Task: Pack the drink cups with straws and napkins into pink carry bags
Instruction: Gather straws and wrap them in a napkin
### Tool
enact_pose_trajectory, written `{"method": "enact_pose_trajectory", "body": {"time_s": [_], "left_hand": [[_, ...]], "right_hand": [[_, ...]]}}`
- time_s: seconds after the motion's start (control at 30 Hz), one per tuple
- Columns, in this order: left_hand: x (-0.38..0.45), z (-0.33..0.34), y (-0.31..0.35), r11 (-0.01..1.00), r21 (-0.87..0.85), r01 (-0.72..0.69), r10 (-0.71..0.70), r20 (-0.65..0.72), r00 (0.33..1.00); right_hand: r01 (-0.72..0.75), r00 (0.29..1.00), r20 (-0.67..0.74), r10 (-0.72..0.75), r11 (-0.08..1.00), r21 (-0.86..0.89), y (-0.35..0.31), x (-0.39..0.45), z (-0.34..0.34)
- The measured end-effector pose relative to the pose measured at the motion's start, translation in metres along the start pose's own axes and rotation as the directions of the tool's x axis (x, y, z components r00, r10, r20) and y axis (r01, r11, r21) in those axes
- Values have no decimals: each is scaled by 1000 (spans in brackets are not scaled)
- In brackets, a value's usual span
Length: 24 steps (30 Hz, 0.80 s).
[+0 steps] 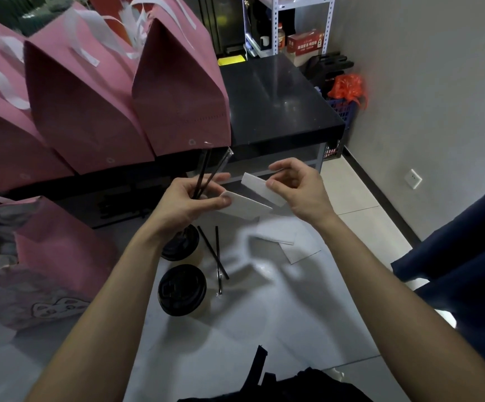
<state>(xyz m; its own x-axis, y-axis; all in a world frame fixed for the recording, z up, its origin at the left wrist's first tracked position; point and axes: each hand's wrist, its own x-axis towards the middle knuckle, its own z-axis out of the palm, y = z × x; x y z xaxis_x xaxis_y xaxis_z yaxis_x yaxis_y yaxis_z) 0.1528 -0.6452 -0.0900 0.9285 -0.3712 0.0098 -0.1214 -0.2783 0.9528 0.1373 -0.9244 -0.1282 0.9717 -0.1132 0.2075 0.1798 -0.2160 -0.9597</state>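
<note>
My left hand grips two black wrapped straws that point up, and its thumb pinches a white folded napkin. My right hand pinches a second white napkin just to the right of the first. Below my hands, two drink cups with black lids stand on the pale floor: the nearer cup and the farther cup, partly hidden by my left wrist. Two more black straws lie beside them. More napkins lie on the floor. An open pink carry bag sits at the left.
Three closed pink bags with white handles stand on a black table. A metal shelf with boxes is behind it. A blue crate with orange plastic stands by the wall. Dark blue cloth is at the right, black fabric at the bottom.
</note>
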Motion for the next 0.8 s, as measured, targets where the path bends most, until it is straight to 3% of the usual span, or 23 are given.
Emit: {"method": "enact_pose_trajectory", "body": {"time_s": [0.17,0.33,0.47,0.57,0.7,0.8], "left_hand": [[4,17,3,998,-66,-6,3,-49,999],[3,20,-2,992,-130,-2,-28,-228,973],[1,17,-2,993,-119,3,-34,-258,966],[-3,15,2,994,-107,37,-69,-316,946],[-8,11,13,911,-386,148,-250,-229,941],[-18,9,23,841,-535,79,-255,-262,931]], "right_hand": [[25,993,115,-40,992,127,-8,-2,18],[-9,991,130,-20,974,225,-9,-5,27],[-92,975,209,73,992,83,-4,-4,33],[-87,994,70,84,996,30,-1,-3,35],[-104,994,-22,105,994,36,-9,2,44],[-74,997,-12,74,997,13,-21,5,62]]}}
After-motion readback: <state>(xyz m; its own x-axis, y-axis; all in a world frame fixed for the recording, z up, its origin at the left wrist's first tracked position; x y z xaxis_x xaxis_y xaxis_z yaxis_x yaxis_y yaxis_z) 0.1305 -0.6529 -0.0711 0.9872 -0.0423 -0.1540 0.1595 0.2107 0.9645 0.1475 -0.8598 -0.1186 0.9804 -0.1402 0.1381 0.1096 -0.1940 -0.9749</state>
